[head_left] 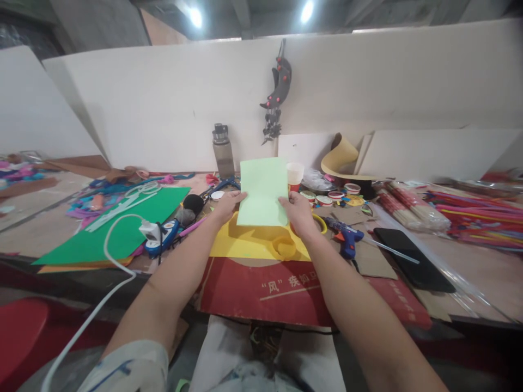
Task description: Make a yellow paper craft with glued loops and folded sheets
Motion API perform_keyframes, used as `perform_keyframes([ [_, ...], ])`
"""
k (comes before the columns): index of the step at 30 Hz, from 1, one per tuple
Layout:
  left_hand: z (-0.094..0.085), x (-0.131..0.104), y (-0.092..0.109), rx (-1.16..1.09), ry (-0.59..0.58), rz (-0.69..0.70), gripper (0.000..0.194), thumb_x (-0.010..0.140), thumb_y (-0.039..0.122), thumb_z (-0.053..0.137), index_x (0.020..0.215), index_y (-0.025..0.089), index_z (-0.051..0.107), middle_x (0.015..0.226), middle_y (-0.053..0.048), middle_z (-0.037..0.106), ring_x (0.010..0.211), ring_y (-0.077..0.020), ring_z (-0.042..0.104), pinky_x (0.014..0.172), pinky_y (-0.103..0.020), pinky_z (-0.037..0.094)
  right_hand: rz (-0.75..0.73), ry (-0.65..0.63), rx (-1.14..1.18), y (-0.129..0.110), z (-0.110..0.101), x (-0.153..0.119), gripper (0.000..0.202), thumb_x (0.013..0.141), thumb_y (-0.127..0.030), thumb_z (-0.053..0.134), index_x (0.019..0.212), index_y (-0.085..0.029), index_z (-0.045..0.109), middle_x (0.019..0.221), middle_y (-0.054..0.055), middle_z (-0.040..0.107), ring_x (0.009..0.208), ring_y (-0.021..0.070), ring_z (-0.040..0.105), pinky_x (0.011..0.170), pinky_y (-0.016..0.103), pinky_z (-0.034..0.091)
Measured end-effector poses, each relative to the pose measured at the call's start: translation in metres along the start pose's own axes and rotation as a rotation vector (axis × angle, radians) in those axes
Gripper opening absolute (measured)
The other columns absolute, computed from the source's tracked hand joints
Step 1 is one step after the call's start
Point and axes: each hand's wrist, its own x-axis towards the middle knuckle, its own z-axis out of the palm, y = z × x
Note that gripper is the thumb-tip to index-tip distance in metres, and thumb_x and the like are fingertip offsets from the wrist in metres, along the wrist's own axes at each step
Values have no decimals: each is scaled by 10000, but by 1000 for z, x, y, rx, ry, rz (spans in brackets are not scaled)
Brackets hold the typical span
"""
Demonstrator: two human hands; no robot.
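A pale green sheet of paper [263,191] is held up in front of me, over the work surface. My left hand [229,206] pinches its left edge, and my right hand [297,209] pinches its right edge. Beneath it lies a yellow sheet [229,245], with a yellow ring-shaped piece [284,248] on top near its right side. The yellow sheet rests on a red board [245,294] with white printed characters. Close to my right hand is a yellow tape roll [321,224], partly hidden by that hand.
A blue glue gun [348,239] and a black phone [412,258] lie at the right, near bundled pipe cleaners [482,218]. Leftward are a green sheet [122,228], a power strip [163,237] and a white cable [107,250]. A bottle [223,152] stands behind.
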Motion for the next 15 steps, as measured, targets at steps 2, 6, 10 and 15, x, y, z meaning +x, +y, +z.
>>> perform_keyframes([
  [2,-1,0,-2,-7,-2,-16,423,632,409,845,889,97,720,772,-71,734,644,-142,659,648,-252,508,-18,6,-41,4,0,1,227,744,-416,618,809,-199,629,690,13,673,684,171,612,582,255,478],
  [6,0,-3,-4,-43,-40,-17,459,616,409,858,920,92,723,830,-91,746,686,-150,672,697,-267,521,-23,-2,-68,8,-2,1,244,729,-437,617,777,-197,617,643,1,647,650,163,589,558,246,457],
  [10,2,-6,-6,-36,-68,-2,490,589,416,873,920,85,725,817,-89,745,651,-137,656,674,-263,508,18,-14,-16,8,-4,0,254,690,-436,641,752,-191,615,637,-6,645,603,148,568,550,249,452],
  [15,1,-6,-9,-6,-85,-28,495,565,430,882,871,77,720,787,-87,740,641,-140,657,658,-261,503,103,-127,131,9,-4,1,280,666,-429,678,804,-192,620,607,-28,616,502,118,513,499,250,435],
])
